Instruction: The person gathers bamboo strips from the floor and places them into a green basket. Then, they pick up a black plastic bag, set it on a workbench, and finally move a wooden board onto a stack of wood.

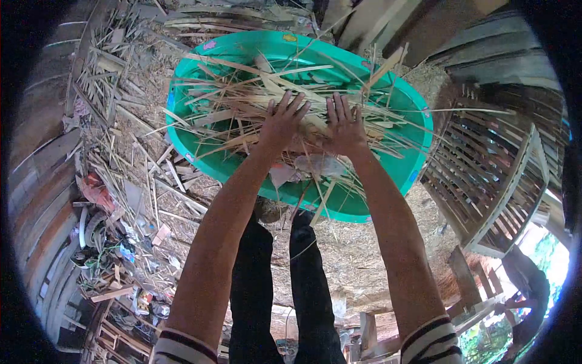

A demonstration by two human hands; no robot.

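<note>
A green plastic tub (pixel 233 45) with small coloured stickers on its rim holds a heap of thin wood scraps (pixel 236 100). Both arms reach forward over it. My left hand (pixel 282 124) lies on the heap with its fingers spread, palm down. Beside it on the right, my right hand (pixel 347 127) rests on the wood too, fingers stretched out. Under and between the hands the pile is partly hidden. A pale, crumpled plastic-like piece (pixel 319 165) sits near my wrists, at the tub's near side.
Loose wood strips (pixel 112 79) and shavings litter the ground on the left. A slatted wooden frame (pixel 485 164) leans at the right. Mixed rubbish (pixel 136 267) lies lower left, and boards (pixel 388 24) stand behind the tub. My legs (pixel 251 273) are close to its near edge.
</note>
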